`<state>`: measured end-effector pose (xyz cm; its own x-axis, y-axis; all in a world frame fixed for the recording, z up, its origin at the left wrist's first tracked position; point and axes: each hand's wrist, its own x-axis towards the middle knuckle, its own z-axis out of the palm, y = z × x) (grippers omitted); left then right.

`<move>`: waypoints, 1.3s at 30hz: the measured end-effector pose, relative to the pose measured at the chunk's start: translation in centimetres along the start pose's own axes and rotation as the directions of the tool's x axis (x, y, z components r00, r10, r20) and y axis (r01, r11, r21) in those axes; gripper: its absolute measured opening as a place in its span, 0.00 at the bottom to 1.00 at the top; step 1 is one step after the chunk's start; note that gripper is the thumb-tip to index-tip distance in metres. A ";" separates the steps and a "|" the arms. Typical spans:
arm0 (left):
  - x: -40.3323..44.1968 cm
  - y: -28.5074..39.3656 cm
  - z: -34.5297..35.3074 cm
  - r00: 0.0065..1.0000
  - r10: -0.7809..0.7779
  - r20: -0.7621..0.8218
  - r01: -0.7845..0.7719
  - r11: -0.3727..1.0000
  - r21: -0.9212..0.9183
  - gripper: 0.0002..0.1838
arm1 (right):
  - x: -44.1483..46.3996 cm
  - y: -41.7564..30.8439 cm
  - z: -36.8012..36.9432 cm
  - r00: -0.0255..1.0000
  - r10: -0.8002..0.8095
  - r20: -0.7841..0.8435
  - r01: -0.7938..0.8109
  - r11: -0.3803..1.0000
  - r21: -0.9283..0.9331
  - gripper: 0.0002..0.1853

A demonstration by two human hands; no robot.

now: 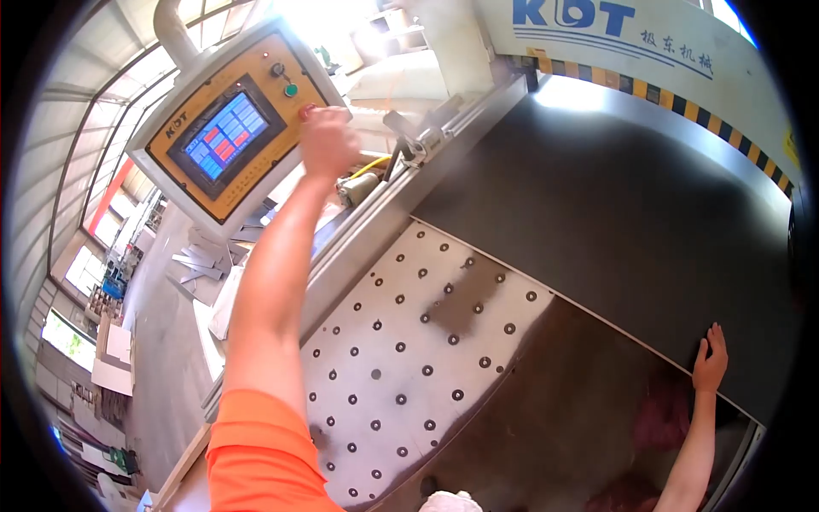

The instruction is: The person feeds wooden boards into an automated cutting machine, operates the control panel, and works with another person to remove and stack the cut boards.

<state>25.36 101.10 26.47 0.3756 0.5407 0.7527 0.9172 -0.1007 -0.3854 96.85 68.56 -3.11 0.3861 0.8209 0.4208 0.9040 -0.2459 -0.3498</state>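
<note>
My left hand [331,141] is raised to the control panel [247,119], its fingers curled at the red button [308,111] and partly covering it. A green button [291,90] sits just above, and a lit touchscreen [229,136] is to the left. My right hand [710,360] lies with fingers stretched out at the near edge of a large dark board [597,196], holding nothing. The board's far part runs beneath the machine's beam [597,38].
A white table with small round ports [401,347] lies in front of the board. Black and yellow warning stripes [674,101] line the beam. A metal rail [375,205] runs along the left side. Offcuts [200,260] lie on the floor.
</note>
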 end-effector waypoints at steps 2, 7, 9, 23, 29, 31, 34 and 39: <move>0.1 -3.4 -1.5 0.984 -0.143 0.104 0.127 0.981 0.145 0.24 | 0.0 0.1 0.0 1.000 -0.010 0.006 0.010 1.000 0.002 0.17; 1.6 -5.7 -1.3 0.981 -0.116 0.158 0.072 0.962 0.263 0.26 | 0.0 -0.1 -0.2 1.000 0.001 0.024 -0.001 1.000 -0.008 0.17; 2.6 -6.0 -1.4 0.945 -0.240 0.221 0.174 0.943 0.282 0.26 | 0.0 -0.1 -0.2 1.000 0.002 0.028 -0.002 1.000 -0.011 0.17; -13.8 18.1 -5.9 0.817 0.575 -0.039 -0.403 0.523 -0.751 0.22 | -0.2 -3.1 -1.9 0.994 0.019 -0.111 -0.016 0.999 0.028 0.16; -22.5 30.0 -14.3 0.626 0.761 -0.168 -0.280 0.019 -0.960 0.13 | -0.3 -2.3 -1.4 0.995 -0.004 -0.100 0.008 0.999 0.045 0.16; -24.1 31.6 -14.8 0.656 0.743 -0.129 -0.199 0.006 -0.980 0.13 | -0.4 -2.1 -1.6 0.994 -0.004 -0.106 0.007 1.000 0.024 0.16; -26.1 32.7 -14.6 0.648 0.759 -0.067 -0.124 0.017 -0.992 0.13 | -0.5 -2.1 -1.6 0.996 0.013 -0.090 -0.012 1.000 0.018 0.16; -26.7 33.0 -14.3 0.612 0.791 -0.012 -0.124 0.081 -0.989 0.12 | -0.5 -2.0 -1.7 0.998 0.039 -0.056 -0.039 0.999 0.002 0.17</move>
<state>47.48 71.37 1.26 0.9569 0.2412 0.1617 0.1589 -0.9010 0.4037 95.13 67.82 -1.21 0.4303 0.7808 0.4529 0.8881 -0.2764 -0.3672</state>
